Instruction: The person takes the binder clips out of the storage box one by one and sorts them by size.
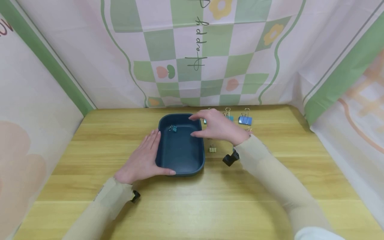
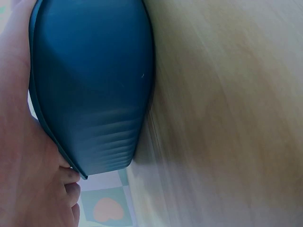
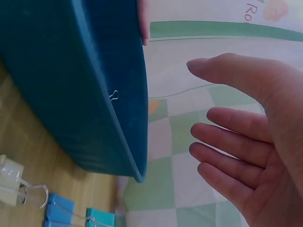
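Observation:
A dark blue rectangular tray sits on the wooden table, with one small teal binder clip lying inside near its far left corner. My left hand rests against the tray's left rim, fingers straight along it and the thumb on the near rim. Over the tray's right side, my right hand hovers with thumb and fingers spread apart. Nothing lies between them in the right wrist view. Several more binder clips are on the table right of the tray, partly hidden beneath the right hand and forearm.
A blue binder clip and a cream binder clip show around my right hand. Behind the table's far edge hangs a green-and-white checked curtain, and pale cloth hangs along both sides.

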### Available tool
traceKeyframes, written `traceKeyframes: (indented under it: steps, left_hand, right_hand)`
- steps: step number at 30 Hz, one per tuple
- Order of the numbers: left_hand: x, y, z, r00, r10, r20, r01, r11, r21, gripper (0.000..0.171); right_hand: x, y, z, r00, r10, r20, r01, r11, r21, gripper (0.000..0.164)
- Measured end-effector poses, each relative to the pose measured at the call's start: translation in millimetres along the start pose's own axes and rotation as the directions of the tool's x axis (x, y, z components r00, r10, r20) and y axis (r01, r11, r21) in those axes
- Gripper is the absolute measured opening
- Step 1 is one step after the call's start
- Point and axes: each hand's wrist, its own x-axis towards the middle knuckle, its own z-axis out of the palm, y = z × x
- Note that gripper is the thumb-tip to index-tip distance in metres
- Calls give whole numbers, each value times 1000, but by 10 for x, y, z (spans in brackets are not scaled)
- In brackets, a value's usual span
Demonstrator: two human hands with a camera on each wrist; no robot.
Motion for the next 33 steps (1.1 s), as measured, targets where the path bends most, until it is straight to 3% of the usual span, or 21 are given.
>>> traceKeyframes:
  steps: [6,18,33]
  left_hand:
    - [-3,-7,-8,1000,4,-2,-4,1000,5,146]
    - [-4,-24,-9,1000,21,-12,-21,1000,13,146]
    - [0,-26,-9,1000,26,-11,-26,1000,10,144]
  right_hand:
    - [217,1,101,999,24,42,-26,998,64,57]
    - [627,59,396,991,70,110,-78,994,73,62]
    - [923,81,555,974,136,182,-160,979,127,57]
